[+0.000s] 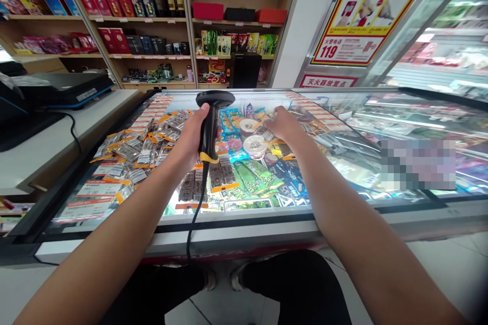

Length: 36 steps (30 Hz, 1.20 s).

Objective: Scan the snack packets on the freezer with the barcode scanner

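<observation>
My left hand (194, 134) is wrapped round the yellow-and-black handle of a barcode scanner (209, 129), held upright with its head at the top. A black cable (196, 223) runs down from the handle past the counter edge. Further right, my right hand (280, 124) reaches over the glass top with its fingers curled on a small clear packet (268, 134) with an orange edge; the fingers partly hide it. Many similar orange-edged packets of dark contents (148, 150) lie in a pile on the glass to the left. Two more dark packets (224, 175) lie nearer me.
Under the glass of the chest freezer (236, 231) are green bags (253, 175), blue bags and round white-lidded tubs (255, 146). A counter with a black scale (64, 89) stands at left. Shelves of bottles and boxes (208, 11) rise behind. A fire notice (343, 51) hangs at right.
</observation>
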Available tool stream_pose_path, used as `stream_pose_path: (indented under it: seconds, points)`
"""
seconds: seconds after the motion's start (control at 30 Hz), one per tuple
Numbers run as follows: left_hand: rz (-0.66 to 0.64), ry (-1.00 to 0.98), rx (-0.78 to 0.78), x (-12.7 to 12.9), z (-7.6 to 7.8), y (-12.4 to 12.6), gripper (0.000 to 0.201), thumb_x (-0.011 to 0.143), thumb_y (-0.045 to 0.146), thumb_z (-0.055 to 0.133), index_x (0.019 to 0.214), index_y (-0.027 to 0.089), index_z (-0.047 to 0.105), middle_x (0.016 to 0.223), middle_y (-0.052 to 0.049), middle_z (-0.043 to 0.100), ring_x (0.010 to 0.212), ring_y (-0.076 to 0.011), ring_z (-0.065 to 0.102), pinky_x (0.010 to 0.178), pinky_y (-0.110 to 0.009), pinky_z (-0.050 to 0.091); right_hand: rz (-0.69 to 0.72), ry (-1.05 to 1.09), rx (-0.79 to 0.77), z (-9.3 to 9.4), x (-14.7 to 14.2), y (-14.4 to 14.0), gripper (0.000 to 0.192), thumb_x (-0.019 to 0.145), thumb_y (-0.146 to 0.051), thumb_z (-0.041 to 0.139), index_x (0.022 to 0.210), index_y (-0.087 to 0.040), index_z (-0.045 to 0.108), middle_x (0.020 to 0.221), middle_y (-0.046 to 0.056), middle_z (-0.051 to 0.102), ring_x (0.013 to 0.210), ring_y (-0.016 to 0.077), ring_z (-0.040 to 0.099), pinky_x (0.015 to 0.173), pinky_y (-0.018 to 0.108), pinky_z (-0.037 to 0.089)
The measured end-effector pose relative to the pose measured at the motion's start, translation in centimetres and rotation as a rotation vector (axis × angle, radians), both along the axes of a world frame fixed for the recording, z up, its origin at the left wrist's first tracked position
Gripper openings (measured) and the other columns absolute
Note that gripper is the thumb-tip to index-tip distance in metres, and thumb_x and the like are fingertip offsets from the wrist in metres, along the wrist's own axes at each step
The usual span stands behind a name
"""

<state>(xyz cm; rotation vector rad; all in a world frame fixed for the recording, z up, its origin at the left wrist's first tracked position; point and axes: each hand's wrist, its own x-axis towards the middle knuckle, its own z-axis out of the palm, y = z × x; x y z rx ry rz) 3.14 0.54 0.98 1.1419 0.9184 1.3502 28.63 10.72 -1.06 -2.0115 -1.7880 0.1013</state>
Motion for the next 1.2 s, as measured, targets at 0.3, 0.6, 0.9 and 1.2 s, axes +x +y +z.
stream_pose_path:
  seconds: [0.3, 0.6, 0.9, 1.2]
  points:
    - [0.003, -0.002, -0.002, 0.0, 0.2, -0.1, 0.06, 0.084, 0.08, 0.059, 0.086, 0.02, 0.059, 0.058, -0.001, 0.062, 0.046, -0.0121, 0.056, 0.046, -0.024, 0.043, 0.804, 0.098, -0.364, 0.9, -6.0, -6.0, 0.058, 0.085, -0.059, 0.075, 0.132, -0.026, 0.067, 0.135, 0.012, 0.069, 0.117, 0.0317, 0.068, 0.096, 0.043, 0.055]
    - [-0.041, 0.064, 0.012, 0.0, 0.2, -0.2, 0.058, 0.085, 0.078, 0.059, 0.083, 0.02, 0.062, 0.056, -0.003, 0.061, 0.047, -0.0147, 0.056, 0.044, -0.027, 0.04, 0.739, 0.315, -0.348, 1.2, -4.7, -5.0, 0.048, 0.073, -0.052, 0.088, 0.109, -0.025, 0.074, 0.105, 0.012, 0.076, 0.084, 0.029, 0.071, 0.072, 0.043, 0.059]
    - [-0.272, 0.238, 0.096, 0.1, -0.9, -1.1, 0.053, 0.09, 0.068, 0.06, 0.077, 0.017, 0.066, 0.067, -0.007, 0.068, 0.054, -0.0127, 0.058, 0.052, -0.024, 0.044, 0.295, 0.898, 0.025, 2.4, -1.6, -2.0, 0.027, 0.082, -0.036, 0.084, 0.097, -0.022, 0.065, 0.075, 0.001, 0.06, 0.062, 0.0159, 0.058, 0.061, 0.036, 0.058]
    - [-0.353, 0.327, 0.112, 0.2, -0.8, -1.4, 0.056, 0.091, 0.068, 0.058, 0.073, 0.015, 0.067, 0.065, -0.007, 0.067, 0.052, -0.0118, 0.057, 0.051, -0.024, 0.043, 0.3, 0.923, 0.034, 2.5, -1.2, -1.7, 0.031, 0.08, -0.038, 0.085, 0.091, -0.024, 0.059, 0.071, -0.001, 0.059, 0.059, 0.0148, 0.055, 0.062, 0.035, 0.055]
